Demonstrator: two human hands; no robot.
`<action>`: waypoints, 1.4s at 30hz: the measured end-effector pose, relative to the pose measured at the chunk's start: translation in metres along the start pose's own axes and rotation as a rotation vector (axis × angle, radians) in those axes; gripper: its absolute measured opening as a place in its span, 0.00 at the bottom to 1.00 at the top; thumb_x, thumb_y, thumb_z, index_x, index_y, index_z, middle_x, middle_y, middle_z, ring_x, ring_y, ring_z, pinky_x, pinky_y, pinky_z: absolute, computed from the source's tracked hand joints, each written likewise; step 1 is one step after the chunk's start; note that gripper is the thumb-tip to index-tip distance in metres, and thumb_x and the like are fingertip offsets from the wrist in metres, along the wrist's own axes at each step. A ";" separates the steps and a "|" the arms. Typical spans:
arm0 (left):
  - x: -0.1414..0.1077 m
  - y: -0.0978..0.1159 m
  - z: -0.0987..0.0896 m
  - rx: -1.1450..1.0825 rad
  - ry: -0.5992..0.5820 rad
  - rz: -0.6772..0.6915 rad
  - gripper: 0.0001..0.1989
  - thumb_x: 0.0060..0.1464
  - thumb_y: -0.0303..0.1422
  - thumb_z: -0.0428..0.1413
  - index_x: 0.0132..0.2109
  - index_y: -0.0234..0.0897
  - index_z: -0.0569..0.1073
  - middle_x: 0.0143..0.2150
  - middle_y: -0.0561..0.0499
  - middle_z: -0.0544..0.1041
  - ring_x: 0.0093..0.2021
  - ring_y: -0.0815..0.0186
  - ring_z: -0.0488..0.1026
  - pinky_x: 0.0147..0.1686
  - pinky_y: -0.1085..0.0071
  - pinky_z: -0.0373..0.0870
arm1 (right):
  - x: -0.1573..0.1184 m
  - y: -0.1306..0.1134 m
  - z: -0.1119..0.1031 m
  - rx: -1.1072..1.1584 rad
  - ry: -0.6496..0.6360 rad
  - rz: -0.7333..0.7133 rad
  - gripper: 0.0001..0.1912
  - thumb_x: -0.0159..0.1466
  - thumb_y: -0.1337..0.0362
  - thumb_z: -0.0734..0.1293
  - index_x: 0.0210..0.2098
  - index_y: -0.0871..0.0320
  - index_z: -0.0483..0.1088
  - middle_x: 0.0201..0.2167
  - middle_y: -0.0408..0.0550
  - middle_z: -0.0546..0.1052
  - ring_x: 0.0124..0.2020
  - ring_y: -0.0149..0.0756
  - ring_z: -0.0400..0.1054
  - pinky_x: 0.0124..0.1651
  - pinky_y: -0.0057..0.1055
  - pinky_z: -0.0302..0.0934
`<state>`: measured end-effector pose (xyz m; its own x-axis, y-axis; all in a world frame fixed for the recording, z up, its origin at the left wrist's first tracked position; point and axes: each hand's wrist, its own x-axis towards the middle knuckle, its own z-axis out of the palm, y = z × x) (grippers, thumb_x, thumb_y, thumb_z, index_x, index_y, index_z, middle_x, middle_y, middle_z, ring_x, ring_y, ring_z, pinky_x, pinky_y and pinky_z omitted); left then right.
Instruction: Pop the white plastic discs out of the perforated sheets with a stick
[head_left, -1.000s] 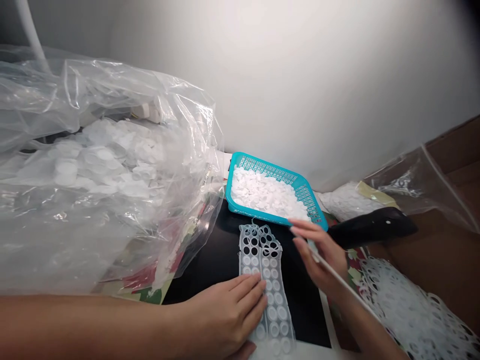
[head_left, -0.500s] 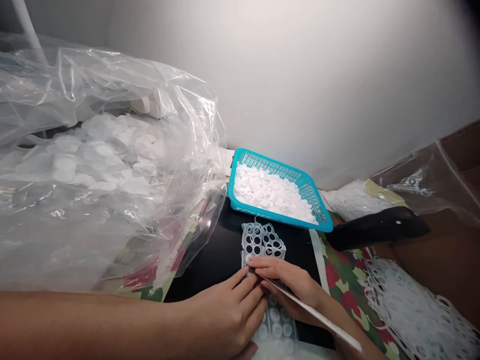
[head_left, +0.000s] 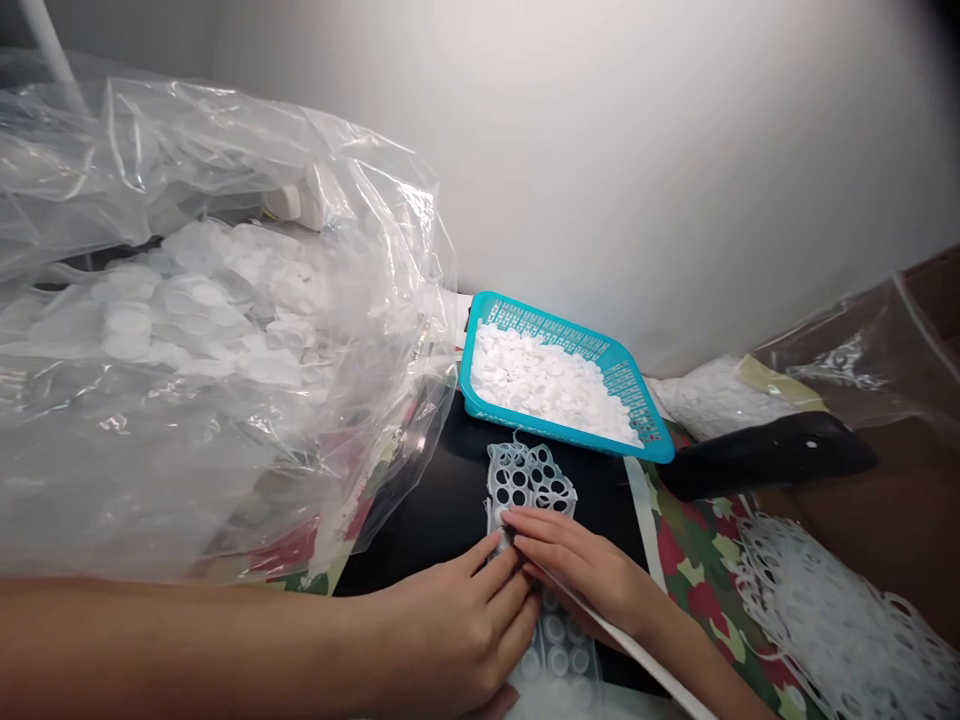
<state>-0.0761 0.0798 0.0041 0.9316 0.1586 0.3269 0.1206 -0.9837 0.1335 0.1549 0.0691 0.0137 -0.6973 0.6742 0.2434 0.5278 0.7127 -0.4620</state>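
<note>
A translucent plastic sheet with rows of round holes (head_left: 512,487) lies on a black surface. Its nearer part carries round pieces (head_left: 557,660) in rows. My left hand (head_left: 457,635) rests over the sheet from the left, fingers stretched and touching it near the right fingertips; its thumb is apart, low in view. My right hand (head_left: 592,570) is closed around a long, thin white strip (head_left: 645,655), which slants down toward the bottom edge. The right fingertips reach a round piece on the sheet. Both hands hide the middle of the sheet.
Beyond the sheet stands a turquoise basket (head_left: 487,408) heaped with small white pieces. A large clear bag (head_left: 150,480) of translucent discs fills the left. At right are a black elongated object (head_left: 772,455) and a pile of thin plastic rings (head_left: 855,620) on camouflage cloth (head_left: 705,600).
The right fingers have shifted slightly over the sheet, and the white strip sits a little lower. The left hand stays nearly where it was. The whole view has moved slightly.
</note>
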 end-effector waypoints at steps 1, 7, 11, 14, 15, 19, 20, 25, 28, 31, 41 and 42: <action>0.000 0.000 0.000 0.003 0.005 0.001 0.26 0.63 0.39 0.45 0.58 0.22 0.67 0.54 0.37 0.74 0.52 0.50 0.70 0.61 0.55 0.56 | 0.001 -0.001 -0.001 -0.001 -0.005 -0.001 0.20 0.68 0.74 0.60 0.58 0.57 0.63 0.57 0.55 0.72 0.61 0.37 0.63 0.60 0.35 0.66; -0.001 -0.001 0.002 0.020 0.022 0.012 0.25 0.63 0.39 0.44 0.58 0.22 0.68 0.53 0.39 0.74 0.53 0.50 0.70 0.61 0.55 0.58 | 0.001 -0.001 -0.003 0.012 -0.037 0.021 0.17 0.68 0.73 0.60 0.56 0.59 0.63 0.56 0.55 0.72 0.61 0.35 0.63 0.59 0.33 0.65; -0.001 -0.001 0.004 0.019 0.018 0.015 0.26 0.63 0.39 0.44 0.57 0.22 0.68 0.53 0.38 0.74 0.52 0.50 0.70 0.61 0.55 0.58 | -0.003 0.004 0.000 -0.052 -0.057 -0.046 0.21 0.69 0.74 0.60 0.60 0.59 0.60 0.58 0.57 0.70 0.64 0.36 0.60 0.60 0.34 0.65; 0.000 -0.001 0.004 0.025 0.019 0.020 0.26 0.61 0.39 0.45 0.57 0.21 0.68 0.52 0.37 0.75 0.52 0.49 0.71 0.60 0.54 0.59 | -0.003 0.004 0.000 -0.130 -0.089 -0.065 0.23 0.69 0.74 0.59 0.63 0.61 0.56 0.60 0.58 0.68 0.65 0.38 0.58 0.62 0.36 0.63; 0.000 -0.001 0.004 0.027 0.023 0.020 0.26 0.61 0.39 0.46 0.57 0.21 0.68 0.52 0.36 0.75 0.52 0.49 0.71 0.60 0.54 0.59 | -0.002 0.003 0.000 -0.154 -0.082 -0.069 0.23 0.69 0.75 0.58 0.63 0.62 0.56 0.60 0.59 0.68 0.65 0.38 0.57 0.62 0.37 0.63; 0.001 -0.001 0.003 0.030 0.031 0.029 0.27 0.60 0.40 0.48 0.58 0.20 0.67 0.54 0.34 0.74 0.55 0.47 0.70 0.60 0.52 0.58 | -0.002 0.002 0.003 -0.195 -0.012 -0.108 0.22 0.70 0.75 0.57 0.63 0.64 0.57 0.58 0.61 0.70 0.65 0.41 0.58 0.61 0.40 0.64; 0.000 -0.002 0.003 0.029 0.023 0.032 0.27 0.60 0.40 0.47 0.58 0.20 0.67 0.55 0.33 0.73 0.56 0.46 0.69 0.60 0.52 0.58 | -0.003 0.003 0.005 -0.191 0.010 -0.102 0.22 0.70 0.75 0.56 0.63 0.64 0.57 0.58 0.61 0.70 0.65 0.41 0.58 0.61 0.41 0.64; 0.000 -0.003 0.002 0.005 -0.007 0.040 0.27 0.62 0.39 0.46 0.60 0.20 0.66 0.59 0.33 0.69 0.60 0.46 0.66 0.59 0.53 0.61 | -0.006 0.008 0.012 -0.093 0.160 0.026 0.25 0.69 0.75 0.57 0.64 0.55 0.57 0.59 0.54 0.70 0.61 0.39 0.64 0.59 0.38 0.67; 0.000 -0.003 0.003 -0.007 -0.006 0.036 0.27 0.61 0.38 0.46 0.60 0.21 0.66 0.60 0.33 0.68 0.60 0.45 0.66 0.59 0.53 0.62 | 0.000 0.004 0.011 -0.077 0.301 0.071 0.25 0.67 0.77 0.59 0.61 0.54 0.60 0.57 0.53 0.72 0.58 0.38 0.68 0.58 0.37 0.68; -0.001 -0.001 0.004 -0.003 -0.002 0.028 0.27 0.62 0.38 0.46 0.60 0.21 0.66 0.61 0.34 0.68 0.60 0.45 0.65 0.59 0.53 0.61 | 0.007 -0.003 0.006 -0.134 0.377 0.058 0.24 0.65 0.78 0.60 0.58 0.56 0.63 0.53 0.53 0.74 0.55 0.38 0.70 0.57 0.37 0.68; -0.003 -0.002 0.003 0.003 0.024 0.010 0.27 0.62 0.39 0.46 0.60 0.22 0.66 0.61 0.35 0.68 0.61 0.47 0.65 0.59 0.55 0.61 | -0.015 0.002 -0.007 -0.150 0.254 0.054 0.25 0.66 0.77 0.61 0.61 0.55 0.61 0.58 0.54 0.71 0.59 0.40 0.67 0.58 0.38 0.68; -0.003 -0.002 0.003 -0.004 0.035 0.014 0.27 0.62 0.39 0.46 0.60 0.21 0.66 0.61 0.35 0.68 0.61 0.48 0.65 0.60 0.56 0.60 | -0.017 0.004 -0.005 -0.146 0.173 0.014 0.25 0.66 0.77 0.61 0.61 0.57 0.60 0.58 0.55 0.71 0.60 0.40 0.65 0.58 0.37 0.68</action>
<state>-0.0776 0.0813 -0.0001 0.9206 0.1481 0.3614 0.1064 -0.9854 0.1329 0.1712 0.0613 0.0117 -0.6023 0.6987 0.3861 0.6103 0.7147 -0.3415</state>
